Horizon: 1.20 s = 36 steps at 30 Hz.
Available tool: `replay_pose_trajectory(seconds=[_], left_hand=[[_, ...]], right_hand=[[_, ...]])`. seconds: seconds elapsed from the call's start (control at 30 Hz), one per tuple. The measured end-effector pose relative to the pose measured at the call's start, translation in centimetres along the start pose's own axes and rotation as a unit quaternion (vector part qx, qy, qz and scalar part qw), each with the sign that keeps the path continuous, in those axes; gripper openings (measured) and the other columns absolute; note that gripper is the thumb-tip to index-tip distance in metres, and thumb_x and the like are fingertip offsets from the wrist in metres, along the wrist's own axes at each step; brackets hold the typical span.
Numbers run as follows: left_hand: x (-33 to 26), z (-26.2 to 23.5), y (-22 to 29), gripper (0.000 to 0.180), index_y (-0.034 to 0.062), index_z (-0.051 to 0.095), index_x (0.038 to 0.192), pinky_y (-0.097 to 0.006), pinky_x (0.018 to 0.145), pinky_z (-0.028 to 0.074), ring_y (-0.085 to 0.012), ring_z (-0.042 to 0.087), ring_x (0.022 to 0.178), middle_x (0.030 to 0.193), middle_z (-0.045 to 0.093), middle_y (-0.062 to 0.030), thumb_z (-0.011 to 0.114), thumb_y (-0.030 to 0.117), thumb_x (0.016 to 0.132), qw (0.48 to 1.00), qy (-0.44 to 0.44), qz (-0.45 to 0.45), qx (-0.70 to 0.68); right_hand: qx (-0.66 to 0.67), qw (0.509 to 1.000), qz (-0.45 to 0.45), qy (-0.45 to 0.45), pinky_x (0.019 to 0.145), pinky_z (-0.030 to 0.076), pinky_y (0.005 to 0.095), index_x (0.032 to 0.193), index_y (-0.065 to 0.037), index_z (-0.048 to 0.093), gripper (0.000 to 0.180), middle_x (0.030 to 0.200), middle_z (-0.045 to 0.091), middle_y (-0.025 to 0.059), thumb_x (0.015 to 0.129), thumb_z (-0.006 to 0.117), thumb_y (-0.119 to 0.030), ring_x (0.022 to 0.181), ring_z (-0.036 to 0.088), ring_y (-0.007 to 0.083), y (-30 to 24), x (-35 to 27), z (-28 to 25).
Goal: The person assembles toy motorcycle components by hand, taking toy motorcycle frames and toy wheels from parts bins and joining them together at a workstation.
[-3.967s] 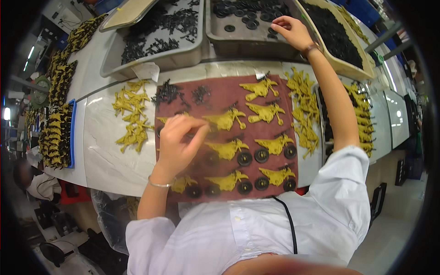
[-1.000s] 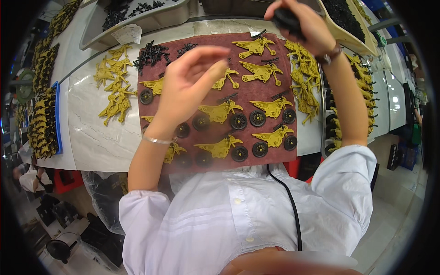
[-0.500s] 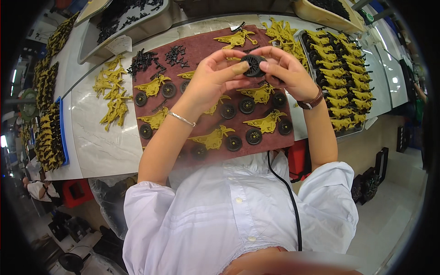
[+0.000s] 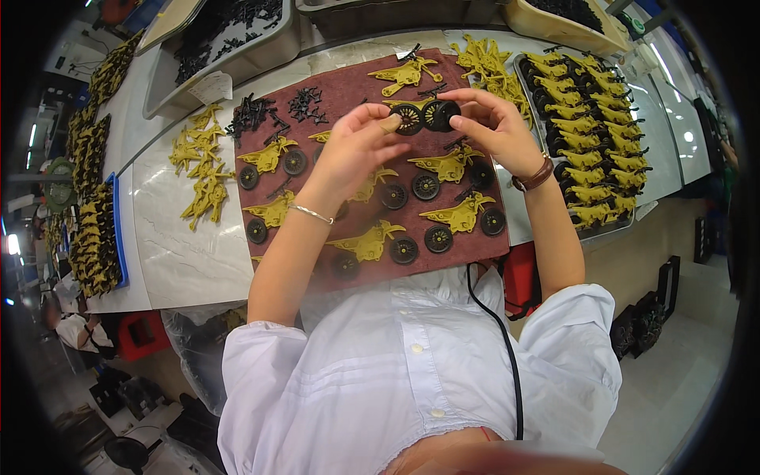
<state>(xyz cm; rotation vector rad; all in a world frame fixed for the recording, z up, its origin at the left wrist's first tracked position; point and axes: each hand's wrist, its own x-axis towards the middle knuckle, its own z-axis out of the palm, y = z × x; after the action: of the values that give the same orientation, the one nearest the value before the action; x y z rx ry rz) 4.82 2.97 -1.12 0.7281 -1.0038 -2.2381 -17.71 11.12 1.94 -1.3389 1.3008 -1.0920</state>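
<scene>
Above the maroon cloth, my left hand pinches a small black spoked wheel between thumb and fingers. Close beside it, black wheels are gripped in my right hand; they overlap, so I cannot tell how many. Below my hands, yellow toy motorcycle bodies lie in rows on the cloth, with loose black wheels next to them. One more yellow body rests at the cloth's far edge. Part of the rows is hidden behind my left forearm.
Small black parts lie in piles at the cloth's far left. Yellow bodies are heaped on the table at left and far right. A tray of assembled pieces stands right. Grey bins line the back.
The wheels, earlier stacked together between both hands, are now apart side by side. My left hand has moved slightly left with one of them.
</scene>
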Motion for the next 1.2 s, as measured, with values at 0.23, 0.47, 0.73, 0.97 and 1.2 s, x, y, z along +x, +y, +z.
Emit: replay_pose_trajectory(seconds=[0.23, 0.47, 0.73, 0.97, 1.2], left_hand=[[2.2, -0.6, 1.4, 0.017, 0.0017, 0.066, 0.089, -0.026, 0.07, 0.049, -0.0107, 0.062, 0.078, 0.084, 0.068, -0.0058, 0.071, 0.015, 0.08, 0.79, 0.104, 0.178, 0.578], [3.7, -0.1, 1.5, 0.015, 0.009, 0.07, 0.087, -0.032, 0.075, 0.044, -0.0158, 0.065, 0.078, 0.079, 0.07, -0.0026, 0.072, 0.019, 0.077, 0.696, 0.094, 0.11, 0.703], [4.3, -0.6, 0.6, 0.016, 0.0111, 0.07, 0.086, -0.039, 0.076, 0.036, -0.0202, 0.065, 0.077, 0.078, 0.069, -0.0021, 0.072, 0.022, 0.076, 0.64, 0.093, 0.164, 0.745], [4.4, -1.1, 1.2, 0.015, 0.0108, 0.07, 0.086, -0.037, 0.072, 0.041, -0.0206, 0.065, 0.078, 0.084, 0.068, -0.0048, 0.072, 0.021, 0.075, 0.628, 0.105, 0.211, 0.741], [2.9, -3.5, 4.0, 0.037, 0.0079, 0.067, 0.104, -0.035, 0.081, 0.049, -0.0246, 0.064, 0.091, 0.097, 0.067, -0.0097, 0.077, 0.023, 0.071, 0.662, 0.044, 0.189, 0.724]], right_hand=[[-0.212, 0.977, -0.018, 0.017, 0.063, 0.043, 0.0257, 0.111, -0.011, 0.065, 0.029, 0.073, 0.053, -0.0011, 0.082, 0.062, -0.013, 0.068, 0.049, 0.0097, 2.5, 1.7, -3.3], [-0.284, 0.957, -0.002, -0.067, 0.062, 0.042, 0.0249, 0.106, -0.01, 0.065, 0.026, 0.075, 0.055, -0.0008, 0.081, 0.06, -0.009, 0.067, 0.049, 0.0096, 3.6, 3.3, -3.8], [-0.357, 0.932, 0.027, -0.058, 0.063, 0.046, 0.028, 0.102, -0.008, 0.066, 0.025, 0.073, 0.058, 0.0032, 0.078, 0.064, -0.009, 0.068, 0.055, 0.0145, 3.4, 3.7, -4.0], [-0.313, 0.947, 0.047, -0.047, 0.06, 0.045, 0.0265, 0.097, -0.005, 0.065, 0.023, 0.069, 0.057, -0.0001, 0.076, 0.073, -0.011, 0.063, 0.055, 0.0107, 2.0, 3.7, -4.5], [-0.189, 0.98, 0.003, -0.055, 0.059, 0.041, 0.0218, 0.105, -0.006, 0.063, 0.023, 0.069, 0.058, -0.0035, 0.084, 0.068, -0.012, 0.063, 0.051, 0.0035, 1.7, 6.1, -4.7]])
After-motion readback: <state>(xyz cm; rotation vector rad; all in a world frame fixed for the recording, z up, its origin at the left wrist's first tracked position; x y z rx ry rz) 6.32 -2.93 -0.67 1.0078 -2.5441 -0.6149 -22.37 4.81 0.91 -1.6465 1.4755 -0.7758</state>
